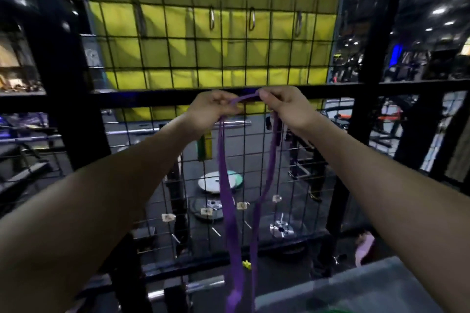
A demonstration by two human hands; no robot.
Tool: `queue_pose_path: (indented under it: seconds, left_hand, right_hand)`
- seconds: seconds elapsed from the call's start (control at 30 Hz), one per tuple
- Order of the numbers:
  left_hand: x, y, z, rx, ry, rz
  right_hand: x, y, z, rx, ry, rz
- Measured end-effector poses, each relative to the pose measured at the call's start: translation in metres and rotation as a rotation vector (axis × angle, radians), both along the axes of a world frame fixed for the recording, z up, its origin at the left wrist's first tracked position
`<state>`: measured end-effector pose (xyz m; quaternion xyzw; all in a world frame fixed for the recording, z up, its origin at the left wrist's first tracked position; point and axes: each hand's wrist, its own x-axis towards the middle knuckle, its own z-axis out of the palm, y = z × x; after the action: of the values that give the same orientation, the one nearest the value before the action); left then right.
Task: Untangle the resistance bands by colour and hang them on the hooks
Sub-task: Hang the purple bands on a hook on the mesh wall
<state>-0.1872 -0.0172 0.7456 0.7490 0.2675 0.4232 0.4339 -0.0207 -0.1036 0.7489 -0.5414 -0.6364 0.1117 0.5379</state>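
A purple resistance band hangs as a long loop in front of a black wire mesh panel. My left hand and my right hand both pinch its top end, held up against the black horizontal bar of the frame. The short stretch of band between my hands is taut. The two strands drop down and out of the bottom of the view. Several metal hooks hang on the upper mesh, well above my hands, with nothing on them.
A yellow pad sits behind the upper mesh. Thick black uprights frame the panel on both sides. Weight plates lie on the floor behind the mesh. A grey surface with a green edge sits at the bottom right.
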Motion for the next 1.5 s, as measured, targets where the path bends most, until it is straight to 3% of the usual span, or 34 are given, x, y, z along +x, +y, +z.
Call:
queue_pose_path:
  seconds: [0.27, 0.5, 0.7, 0.87, 1.17, 1.27, 1.4, 1.5]
  left_hand:
    - [-0.017, 0.015, 0.002, -0.049, 0.023, -0.044]
    - [-0.023, 0.022, 0.030, -0.081, -0.121, -0.147]
    - [-0.041, 0.038, 0.061, -0.011, -0.128, -0.033]
    - [-0.053, 0.059, 0.081, 0.154, 0.027, 0.073]
    - [-0.028, 0.091, 0.122, 0.473, -0.122, 0.247]
    - [-0.013, 0.104, 0.132, 0.512, -0.180, 0.340]
    - [-0.003, 0.117, 0.142, 0.532, -0.120, 0.419]
    - [0.000, 0.121, 0.148, 0.580, -0.063, 0.436]
  right_hand:
    - [-0.026, 0.032, 0.024, 0.006, 0.159, 0.108]
    - [-0.040, 0.050, 0.051, 0.078, 0.238, 0.136]
    - [-0.050, 0.068, 0.069, 0.028, 0.118, 0.146]
    - [-0.051, 0.088, 0.084, 0.035, 0.055, 0.142]
    - [-0.033, 0.129, 0.128, 0.194, -0.131, 0.018]
    - [-0.020, 0.144, 0.138, 0.152, -0.127, 0.063]
    - [-0.006, 0.158, 0.150, 0.082, -0.048, 0.120]
    - [0.000, 0.173, 0.163, 0.134, -0.202, 0.012]
